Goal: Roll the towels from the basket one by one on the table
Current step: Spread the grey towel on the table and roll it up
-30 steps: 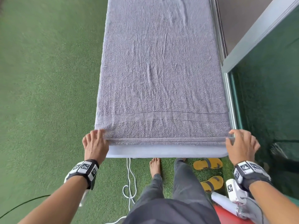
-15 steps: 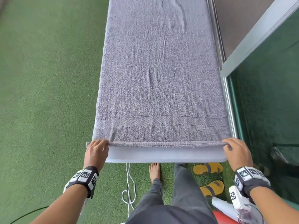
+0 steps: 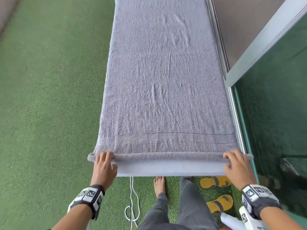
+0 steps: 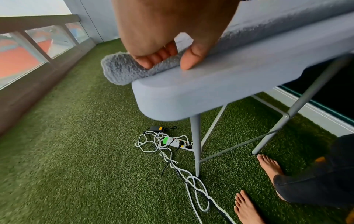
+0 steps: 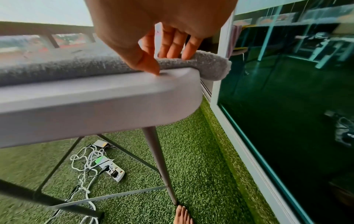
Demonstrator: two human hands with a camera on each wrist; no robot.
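A long grey terry towel (image 3: 162, 83) lies flat along a pale grey plastic folding table (image 3: 169, 169), its near hem turned into a thin roll at the table's near edge — the roll's ends overhang both corners. The left hand (image 3: 104, 166) and right hand (image 3: 235, 165) each rest curled fingers on top of a roll end, thumb tips down on the bare table rim. Below, green artificial turf (image 3: 49, 97) carries a white power strip (image 4: 180, 144) with tangled cables and two yellow sandals (image 3: 217, 193).
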